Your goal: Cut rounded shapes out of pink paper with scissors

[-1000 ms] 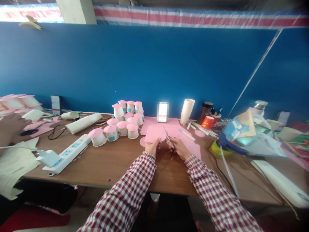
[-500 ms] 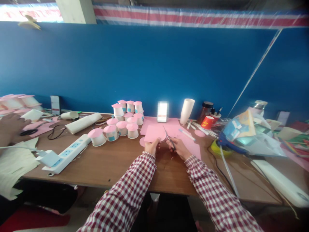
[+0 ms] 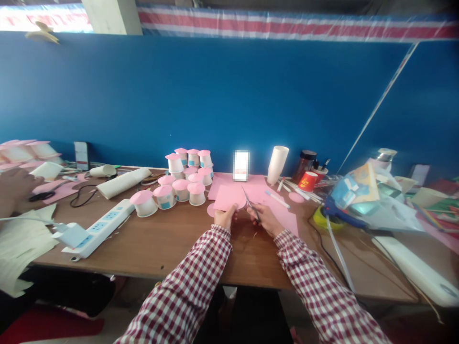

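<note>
Between thumb and fingers, my left hand (image 3: 225, 218) grips a sheet of pink paper (image 3: 228, 197) by its near right corner. My right hand (image 3: 267, 219) is closed around the handles of a pair of scissors (image 3: 250, 200), whose blades point away from me at the sheet's right edge. More pink paper (image 3: 258, 186) lies flat behind and to the right of my hands. Left of the sheet stand several white paper cups (image 3: 144, 206) with pink conical paper tops. A pink paper disc (image 3: 211, 209) shows partly from under the held sheet.
A power strip (image 3: 103, 229) lies at left, near another person's hand (image 3: 17, 188). A phone (image 3: 241, 166) with a blurred screen stands at the back. Stacked white cups (image 3: 278, 165), a red cup (image 3: 308, 181) and a tape dispenser (image 3: 340, 217) are to the right.
</note>
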The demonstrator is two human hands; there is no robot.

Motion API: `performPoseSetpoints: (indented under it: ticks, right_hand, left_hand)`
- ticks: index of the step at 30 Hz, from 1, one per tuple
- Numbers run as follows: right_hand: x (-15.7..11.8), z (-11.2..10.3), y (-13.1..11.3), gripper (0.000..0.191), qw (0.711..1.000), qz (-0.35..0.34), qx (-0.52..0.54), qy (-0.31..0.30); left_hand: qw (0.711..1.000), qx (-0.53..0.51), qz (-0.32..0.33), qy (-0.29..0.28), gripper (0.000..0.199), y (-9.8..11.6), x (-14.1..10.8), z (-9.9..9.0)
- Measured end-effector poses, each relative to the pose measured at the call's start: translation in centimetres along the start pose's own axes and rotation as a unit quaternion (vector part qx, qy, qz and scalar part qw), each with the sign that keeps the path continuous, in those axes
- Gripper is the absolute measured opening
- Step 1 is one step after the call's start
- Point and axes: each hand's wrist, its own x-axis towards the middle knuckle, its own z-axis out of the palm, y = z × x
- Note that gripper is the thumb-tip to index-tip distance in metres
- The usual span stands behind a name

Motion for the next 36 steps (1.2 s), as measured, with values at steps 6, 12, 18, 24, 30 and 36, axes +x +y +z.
performPoseSetpoints:
  ticks: [6,12,18,24,30,36]
  right_hand:
    - [-0.03,0.07,-0.17,0.034,1.0,0.001,0.005,-0.001]
    - [0.16,-0.02,0.19,0.033,1.0,-0.001,0.006,-0.001]
    - [0.24,-0.05,0.37,0.034,1.0,0.0,0.004,-0.001]
    - [0.31,-0.1,0.67,0.037,1.0,-0.006,0.0,-0.003]
    - [0.28,-0.11,0.56,0.035,1.0,-0.004,0.009,-0.005]
    - [0.14,0.02,0.17,0.035,1.0,0.003,0.005,0.0]
  left_hand:
    - [1.0,0.009,0.004,0.002,0.032,0.02,0.03,0.03]
    - [1.0,0.01,0.009,0.002,0.031,-0.13,0.08,-0.04]
    - [1.0,0.018,0.007,0.0,0.03,0.14,-0.07,0.02]
    - [0.999,0.036,-0.002,0.012,0.028,0.3,-0.09,0.02]
    - [0.999,0.028,0.012,0.008,0.028,-0.14,0.33,-0.22]
    - [0.999,0.035,0.011,0.003,0.03,-0.33,0.51,-0.36]
